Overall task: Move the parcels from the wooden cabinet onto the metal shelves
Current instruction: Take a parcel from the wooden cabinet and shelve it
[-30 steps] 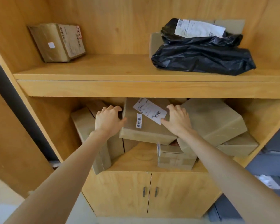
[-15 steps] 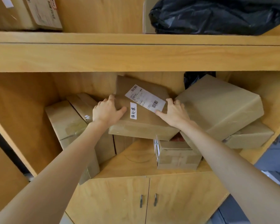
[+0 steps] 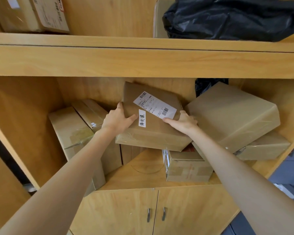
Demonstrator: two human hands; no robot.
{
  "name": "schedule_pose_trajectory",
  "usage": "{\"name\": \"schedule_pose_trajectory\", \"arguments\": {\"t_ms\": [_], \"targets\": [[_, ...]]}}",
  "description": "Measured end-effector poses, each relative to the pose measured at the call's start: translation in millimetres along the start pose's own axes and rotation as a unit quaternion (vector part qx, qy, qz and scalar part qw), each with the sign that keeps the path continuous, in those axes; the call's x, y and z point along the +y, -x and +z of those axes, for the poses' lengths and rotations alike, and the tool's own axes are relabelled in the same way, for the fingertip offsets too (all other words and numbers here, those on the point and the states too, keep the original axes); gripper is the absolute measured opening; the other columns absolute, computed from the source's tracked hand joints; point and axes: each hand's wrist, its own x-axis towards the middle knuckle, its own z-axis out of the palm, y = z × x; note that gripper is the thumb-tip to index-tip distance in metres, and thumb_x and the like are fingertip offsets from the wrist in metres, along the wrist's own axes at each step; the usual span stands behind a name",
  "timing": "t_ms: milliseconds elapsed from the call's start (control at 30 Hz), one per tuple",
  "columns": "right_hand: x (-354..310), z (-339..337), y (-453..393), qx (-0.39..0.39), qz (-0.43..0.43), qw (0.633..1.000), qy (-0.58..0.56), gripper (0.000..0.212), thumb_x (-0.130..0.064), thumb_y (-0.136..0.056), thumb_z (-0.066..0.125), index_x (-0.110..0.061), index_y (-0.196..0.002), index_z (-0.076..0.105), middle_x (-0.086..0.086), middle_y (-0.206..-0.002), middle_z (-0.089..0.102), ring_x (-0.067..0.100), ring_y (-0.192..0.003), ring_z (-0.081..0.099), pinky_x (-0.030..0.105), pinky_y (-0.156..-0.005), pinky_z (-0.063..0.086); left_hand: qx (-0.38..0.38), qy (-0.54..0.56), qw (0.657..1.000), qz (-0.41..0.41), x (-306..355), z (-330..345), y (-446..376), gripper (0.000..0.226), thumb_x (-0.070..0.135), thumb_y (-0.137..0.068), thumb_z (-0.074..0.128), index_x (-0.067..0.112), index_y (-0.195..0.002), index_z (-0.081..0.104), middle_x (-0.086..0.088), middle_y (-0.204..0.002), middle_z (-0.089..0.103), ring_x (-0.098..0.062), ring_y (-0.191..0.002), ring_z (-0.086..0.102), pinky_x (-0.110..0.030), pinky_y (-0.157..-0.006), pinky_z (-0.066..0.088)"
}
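Brown cardboard, the labelled parcel [image 3: 151, 119] sits tilted in the wooden cabinet [image 3: 143, 61]'s lower compartment atop other boxes, its long axis running front to back, near end lowest. The left hand [image 3: 117, 118] and right hand [image 3: 183, 121] grasp its sides, thumbs on top.

Both hands on a labelled cardboard parcel [image 3: 153, 122] in the lower bay of the wooden cabinet [image 3: 143, 63]; left hand [image 3: 116, 120] grips its left edge, thumb on top, right hand [image 3: 183, 122] grips the right edge, thumb by the white shipping label [image 3: 154, 105]. Parcel tilted, resting on a small box [image 3: 187, 165] below. Two upright boxes [image 3: 75, 133] left, large tilted box [image 3: 232, 114] right. Upper shelf: black bag [image 3: 232, 19], taped box [image 3: 32, 14]. Closed doors with metal handles [image 3: 156, 214] beneath
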Motion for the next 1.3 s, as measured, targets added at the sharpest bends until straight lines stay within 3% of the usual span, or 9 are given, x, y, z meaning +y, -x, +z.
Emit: {"name": "schedule_pose_trajectory", "arguments": {"t_ms": [167,300,400,600,967,1300], "targets": [[-11,-25,7,0.011,0.017,0.998,-0.055,0.083,-0.052,-0.076,0.071,-0.016,-0.142,0.035,0.013,-0.144,0.037,0.031,-0.134,0.029,0.035,-0.095,0.034,-0.002,0.027,1.000,-0.002,16,-24,5,0.076,0.045,-0.090,0.056,0.009,-0.148,0.023,-0.011,-0.125,0.059,-0.032,-0.116,0.052,-0.032,-0.082,0.040],[-26,-48,18,0.002,0.025,0.996,-0.088,0.080,-0.047,-0.074,0.073,-0.012,-0.138,0.041,0.015,-0.143,0.039,0.032,-0.132,0.033,0.038,-0.102,0.037,-0.002,0.023,1.000,-0.004,35,-54,7,0.071,0.043,-0.091,0.057,0.008,-0.145,0.028,-0.014,-0.122,0.059,-0.036,-0.114,0.052,-0.031,-0.078,0.039],[-38,-60,30,-0.008,0.036,0.996,-0.084,0.084,-0.045,-0.078,0.072,-0.008,-0.143,0.035,0.016,-0.147,0.031,0.033,-0.136,0.027,0.038,-0.104,0.033,-0.016,0.018,0.999,-0.024,41,-70,12,0.062,0.045,-0.091,0.056,0.006,-0.135,0.037,-0.015,-0.121,0.058,-0.036,-0.113,0.051,-0.030,-0.077,0.036],[-50,-84,53,-0.006,0.055,0.996,-0.076,0.078,-0.042,-0.082,0.070,-0.006,-0.142,0.035,0.018,-0.146,0.028,0.034,-0.136,0.025,0.038,-0.104,0.032,-0.046,0.054,0.996,-0.056,46,-86,37,0.066,0.044,-0.091,0.056,0.009,-0.141,0.032,-0.009,-0.113,0.058,-0.033,-0.114,0.051,-0.032,-0.083,0.042],[-29,-84,112,-0.009,0.110,0.992,-0.064,0.069,-0.048,-0.078,0.072,-0.003,-0.124,0.048,0.015,-0.140,0.033,0.033,-0.132,0.028,0.042,-0.101,0.035,-0.085,0.071,0.991,-0.070,39,-88,99,0.070,0.040,-0.091,0.056,0.007,-0.145,0.028,-0.011,-0.130,0.055,-0.030,-0.119,0.050,-0.034,-0.090,0.042],[-18,-91,148,-0.016,0.151,0.977,-0.150,0.092,-0.051,-0.066,0.077,-0.011,-0.139,0.039,0.009,-0.141,0.035,0.029,-0.128,0.039,0.048,-0.107,0.036,-0.090,0.079,0.990,-0.070,38,-98,129,0.063,0.043,-0.090,0.057,0.010,-0.140,0.038,-0.008,-0.125,0.059,-0.028,-0.111,0.055,-0.031,-0.080,0.045]]}}
